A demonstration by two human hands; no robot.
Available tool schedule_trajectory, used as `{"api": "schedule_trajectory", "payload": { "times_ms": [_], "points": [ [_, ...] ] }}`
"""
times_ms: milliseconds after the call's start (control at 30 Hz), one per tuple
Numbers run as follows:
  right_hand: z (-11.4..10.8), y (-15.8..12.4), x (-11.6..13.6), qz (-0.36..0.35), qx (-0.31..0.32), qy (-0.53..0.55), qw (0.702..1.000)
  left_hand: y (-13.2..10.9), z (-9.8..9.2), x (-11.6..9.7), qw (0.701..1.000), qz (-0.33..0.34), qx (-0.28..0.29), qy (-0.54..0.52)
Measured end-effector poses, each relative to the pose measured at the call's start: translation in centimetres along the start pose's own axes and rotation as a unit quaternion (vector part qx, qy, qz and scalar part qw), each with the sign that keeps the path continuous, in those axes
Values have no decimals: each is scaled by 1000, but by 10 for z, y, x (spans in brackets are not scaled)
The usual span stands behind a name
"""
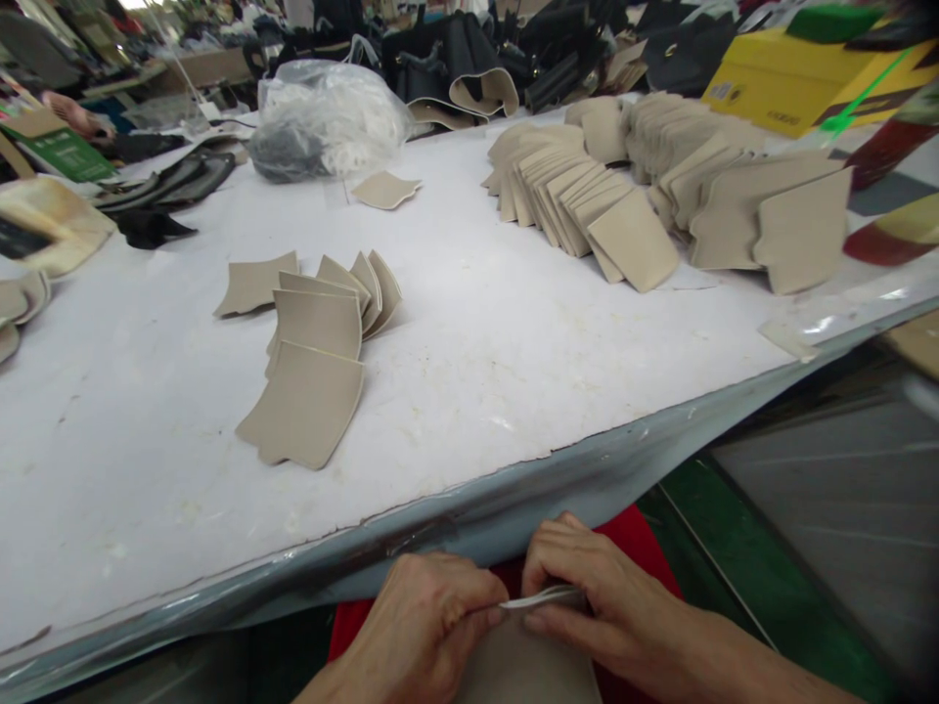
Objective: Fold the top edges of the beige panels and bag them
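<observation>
Low in front of the table edge, a beige leather-like piece (524, 665) is held between my two hands. My left hand (432, 616) pinches the left end of its pale upper edge between thumb and fingers. On the right side, my right hand (587, 582) grips the same edge, thumb below and fingers curled over the top. The edge looks layered; the lower part of the piece runs out of view. Nearest on the table lies a loose overlapping group of similar beige pieces (304, 401).
Fanned stacks of beige pieces (564, 186) and wavy-edged ones (803, 230) lie at the right by a yellow box (784, 78). A plastic bag (330, 117), black bags (440, 64) and one single beige piece (386, 190) are farther back. The white table (469, 391) has a draped front edge.
</observation>
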State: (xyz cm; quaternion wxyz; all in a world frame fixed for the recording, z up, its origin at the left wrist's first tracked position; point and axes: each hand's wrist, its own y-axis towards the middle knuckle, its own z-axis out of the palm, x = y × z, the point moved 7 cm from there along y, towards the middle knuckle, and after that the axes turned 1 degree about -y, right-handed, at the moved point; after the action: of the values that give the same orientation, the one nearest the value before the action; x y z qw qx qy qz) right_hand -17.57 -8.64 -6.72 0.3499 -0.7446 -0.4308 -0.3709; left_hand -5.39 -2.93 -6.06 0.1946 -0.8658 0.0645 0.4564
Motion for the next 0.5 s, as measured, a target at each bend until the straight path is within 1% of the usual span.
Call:
{"api": "schedule_trajectory", "payload": {
  "times_ms": [100,167,267,400,500],
  "points": [
    [-1,-2,-5,36,6,21,999,-1,-3,-3,1000,-4,7,-5],
    [-3,-3,-7,54,2,28,998,0,-3,-4,1000,-19,15,-8],
    [-5,-1,-5,47,-3,31,998,3,-2,-4,999,-48,20,-3],
    [-5,3,-5,22,-19,43,999,12,4,-9,999,-32,37,-22],
    [-4,4,-12,39,-30,62,997,16,7,-8,998,-40,36,-36]
  ]
}}
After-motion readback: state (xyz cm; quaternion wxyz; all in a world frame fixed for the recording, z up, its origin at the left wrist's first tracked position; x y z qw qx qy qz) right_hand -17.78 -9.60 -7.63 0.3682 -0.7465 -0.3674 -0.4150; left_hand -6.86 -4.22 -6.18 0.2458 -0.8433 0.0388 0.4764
